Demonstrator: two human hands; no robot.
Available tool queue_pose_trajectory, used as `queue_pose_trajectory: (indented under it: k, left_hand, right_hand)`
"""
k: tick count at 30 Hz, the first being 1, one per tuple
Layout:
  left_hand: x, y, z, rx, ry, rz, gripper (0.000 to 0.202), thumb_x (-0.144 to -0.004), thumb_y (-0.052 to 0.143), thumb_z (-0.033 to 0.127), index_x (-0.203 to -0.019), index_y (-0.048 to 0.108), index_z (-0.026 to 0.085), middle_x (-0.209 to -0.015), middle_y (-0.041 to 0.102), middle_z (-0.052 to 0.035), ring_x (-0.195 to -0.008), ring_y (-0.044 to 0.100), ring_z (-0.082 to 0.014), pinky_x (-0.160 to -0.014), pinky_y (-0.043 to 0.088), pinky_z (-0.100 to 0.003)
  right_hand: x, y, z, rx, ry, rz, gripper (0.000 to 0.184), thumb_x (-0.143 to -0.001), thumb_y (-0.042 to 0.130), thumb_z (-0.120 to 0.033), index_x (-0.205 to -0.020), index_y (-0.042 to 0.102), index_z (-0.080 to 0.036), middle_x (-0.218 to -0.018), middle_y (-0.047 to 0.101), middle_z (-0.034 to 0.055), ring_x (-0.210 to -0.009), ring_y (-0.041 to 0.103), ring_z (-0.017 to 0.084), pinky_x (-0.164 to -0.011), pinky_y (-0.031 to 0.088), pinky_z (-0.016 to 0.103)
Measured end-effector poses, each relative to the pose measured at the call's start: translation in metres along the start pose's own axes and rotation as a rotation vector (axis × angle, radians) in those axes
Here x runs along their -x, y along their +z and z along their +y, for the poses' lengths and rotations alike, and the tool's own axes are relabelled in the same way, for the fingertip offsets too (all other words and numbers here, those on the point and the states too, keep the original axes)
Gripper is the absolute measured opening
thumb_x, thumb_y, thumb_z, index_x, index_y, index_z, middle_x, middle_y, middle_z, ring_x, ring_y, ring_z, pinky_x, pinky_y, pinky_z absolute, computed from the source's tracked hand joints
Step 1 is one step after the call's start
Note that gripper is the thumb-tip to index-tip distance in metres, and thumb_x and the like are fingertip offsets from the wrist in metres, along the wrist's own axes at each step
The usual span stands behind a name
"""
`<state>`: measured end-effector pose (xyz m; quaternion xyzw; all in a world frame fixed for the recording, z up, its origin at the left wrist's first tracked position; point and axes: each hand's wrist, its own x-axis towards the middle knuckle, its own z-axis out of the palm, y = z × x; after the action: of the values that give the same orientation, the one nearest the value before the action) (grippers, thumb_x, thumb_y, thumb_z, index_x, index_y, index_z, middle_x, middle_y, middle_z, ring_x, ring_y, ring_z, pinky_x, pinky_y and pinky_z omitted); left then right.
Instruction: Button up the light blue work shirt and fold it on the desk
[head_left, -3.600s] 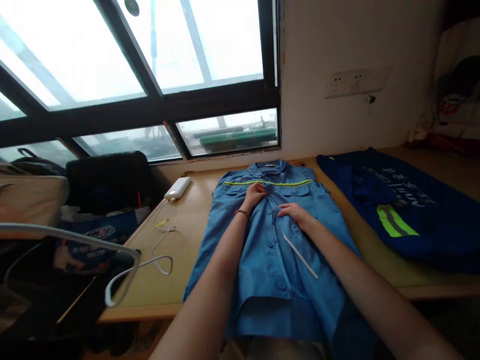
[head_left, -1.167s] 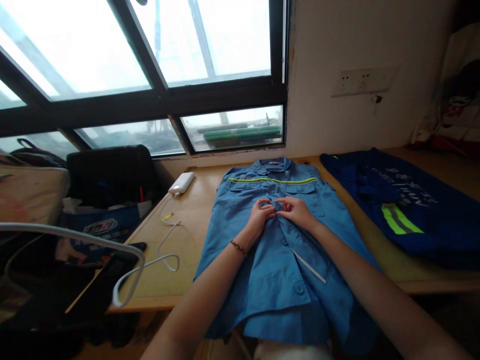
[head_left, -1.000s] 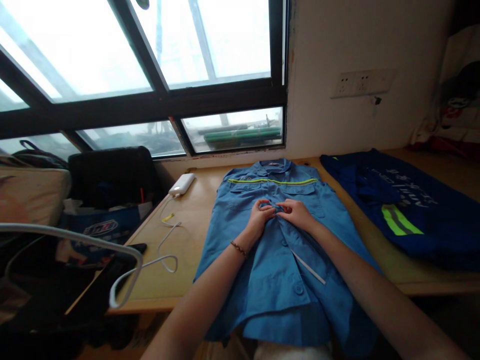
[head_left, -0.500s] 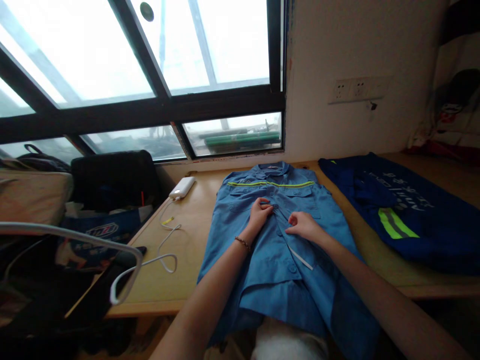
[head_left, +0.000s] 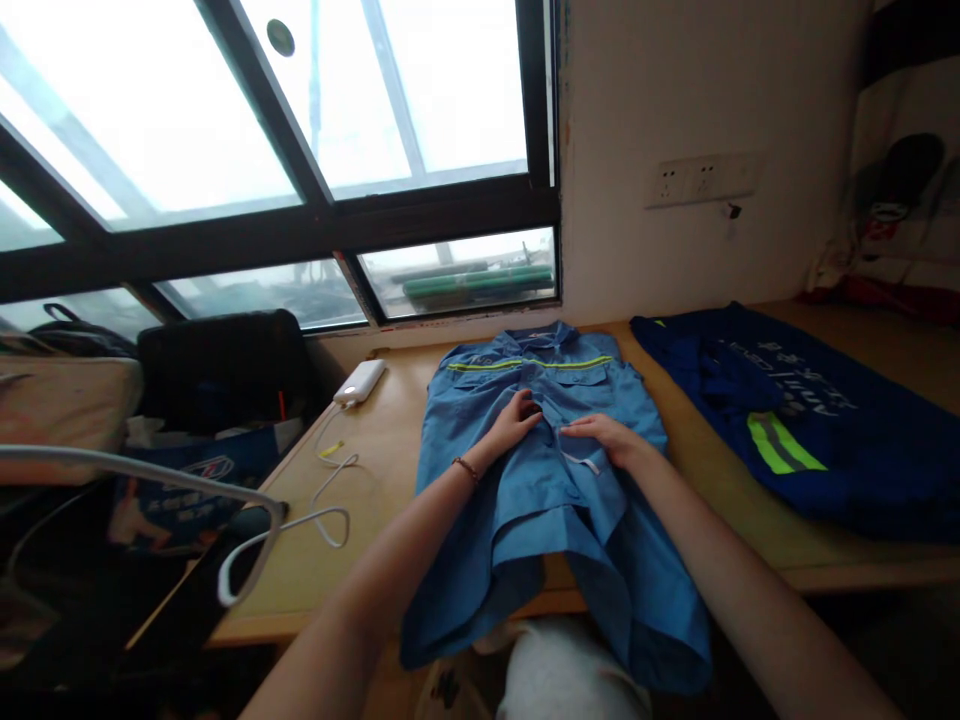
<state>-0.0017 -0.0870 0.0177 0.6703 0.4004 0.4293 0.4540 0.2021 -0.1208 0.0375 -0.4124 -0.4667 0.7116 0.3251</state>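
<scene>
A light blue work shirt [head_left: 480,470] with a yellow-green stripe across the chest lies collar-away on the wooden table [head_left: 375,470]. Its lower front has parted, and the hem hangs over the table's near edge. My left hand [head_left: 514,418] rests on the shirt's placket at chest height, fingers curled onto the cloth. My right hand [head_left: 606,437] lies just to its right on the shirt front, fingers bent and pressing the fabric beside a white strip.
A dark blue garment [head_left: 795,400] with a reflective patch lies at the right. A white power bank [head_left: 360,381] and its white cable [head_left: 330,500] sit at the left. A black bag [head_left: 225,365] stands by the window. A white bar [head_left: 150,478] juts in from the left.
The shirt has slid toward me and its lower front has opened, with the hem now hanging off the table edge. My right hand moved back up beside my left hand.
</scene>
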Motion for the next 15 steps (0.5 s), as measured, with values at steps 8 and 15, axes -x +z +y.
queue_pose_trajectory:
  k: [8,15]
  left_hand:
    - [0.036,0.003,0.020,-0.333,0.141,0.203,0.041,-0.073,0.057,0.023,-0.111,0.043,0.017,-0.095,0.059,-0.0057,-0.084,0.057,-0.0139,-0.075,0.044,-0.028]
    - [0.048,0.014,0.042,-0.701,0.101,-0.135,0.016,-0.070,0.059,0.028,-0.082,0.059,0.018,-0.073,0.061,-0.0012,-0.065,0.055,-0.0128,-0.060,0.040,-0.022]
  right_hand:
    - [0.000,0.003,-0.004,-0.282,0.054,0.039,0.018,-0.071,0.060,-0.022,-0.084,0.065,-0.011,-0.082,0.068,0.0063,-0.076,0.064,0.016,-0.081,0.047,0.028]
    - [0.005,0.009,-0.008,-0.206,0.021,0.029,0.022,-0.071,0.056,-0.020,-0.090,0.065,-0.012,-0.082,0.068,0.0054,-0.077,0.064,0.019,-0.080,0.048,0.031]
